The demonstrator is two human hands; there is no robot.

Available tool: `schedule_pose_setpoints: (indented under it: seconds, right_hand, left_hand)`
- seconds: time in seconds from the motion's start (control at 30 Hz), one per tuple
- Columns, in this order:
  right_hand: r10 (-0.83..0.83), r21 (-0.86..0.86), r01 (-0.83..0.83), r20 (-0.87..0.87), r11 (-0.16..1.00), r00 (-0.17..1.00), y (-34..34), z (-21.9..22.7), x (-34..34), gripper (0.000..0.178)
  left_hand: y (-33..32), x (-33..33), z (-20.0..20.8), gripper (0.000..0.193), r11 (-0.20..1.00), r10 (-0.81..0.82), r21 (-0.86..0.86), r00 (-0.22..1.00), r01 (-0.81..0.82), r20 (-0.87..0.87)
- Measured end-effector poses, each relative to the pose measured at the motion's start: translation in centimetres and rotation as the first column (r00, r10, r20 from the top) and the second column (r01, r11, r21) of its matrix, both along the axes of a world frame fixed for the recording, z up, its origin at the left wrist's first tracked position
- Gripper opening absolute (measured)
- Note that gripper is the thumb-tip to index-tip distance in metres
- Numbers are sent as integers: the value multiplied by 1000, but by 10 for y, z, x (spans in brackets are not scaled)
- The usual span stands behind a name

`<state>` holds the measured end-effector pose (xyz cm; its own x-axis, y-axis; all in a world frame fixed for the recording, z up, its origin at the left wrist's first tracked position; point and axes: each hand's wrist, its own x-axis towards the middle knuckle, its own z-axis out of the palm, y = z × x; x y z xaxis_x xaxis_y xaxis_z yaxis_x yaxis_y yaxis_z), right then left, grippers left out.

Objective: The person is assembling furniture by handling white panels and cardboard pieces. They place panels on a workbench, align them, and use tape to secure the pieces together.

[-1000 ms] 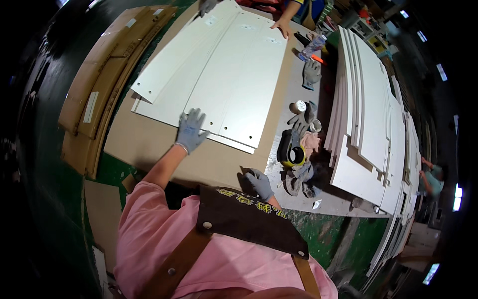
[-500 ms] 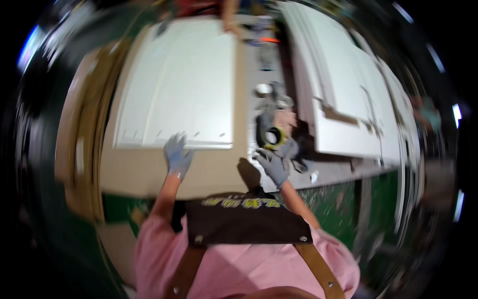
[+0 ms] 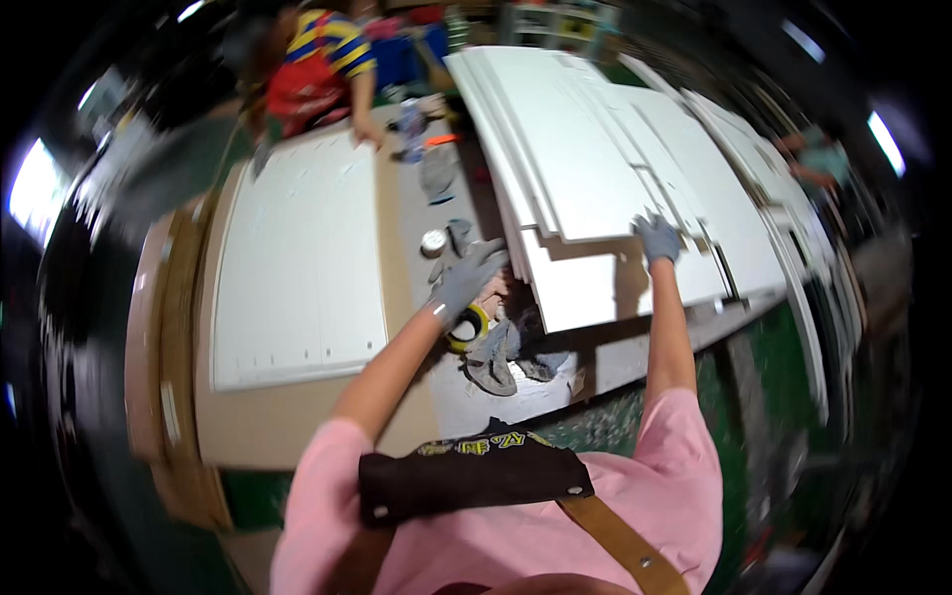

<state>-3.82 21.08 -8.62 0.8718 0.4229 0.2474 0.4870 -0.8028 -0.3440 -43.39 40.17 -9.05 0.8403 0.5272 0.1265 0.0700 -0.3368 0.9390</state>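
Observation:
Grey work gloves cover both my hands. My left hand (image 3: 468, 281) reaches across the work surface toward the left edge of a stack of white boards (image 3: 585, 164), its fingers stretched out and nothing in them. At the near right corner of the upper boards is my right hand (image 3: 657, 238), open, with fingers spread; whether it presses on the board I cannot tell. Below the left hand lie a roll of yellow tape (image 3: 467, 330) and crumpled grey gloves (image 3: 493, 359). To the left, a white panel (image 3: 302, 258) rests on a sheet of brown cardboard (image 3: 283, 421).
Across the table a person in a striped shirt and red apron (image 3: 312, 84) has a hand at the panel's far edge. A white roll (image 3: 433, 242) and a spray bottle (image 3: 411, 129) stand between panel and stack. Cardboard sheets (image 3: 178, 337) lean at the left; another person (image 3: 821, 159) is far right.
Both my hands have moved right: the left from the panel's near edge, the right from beside the tape onto the board stack. My view has turned right, bringing the co-worker further into sight.

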Motion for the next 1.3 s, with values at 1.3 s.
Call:
schedule_pose_setpoints:
  seconds: [1.3]
  right_hand:
    - [682, 681, -83, -707, 728, 184, 6, -41, -187, 29]
  left_hand:
    - [-172, -205, -14, 65, 306, 747, -932, 656, -195, 109]
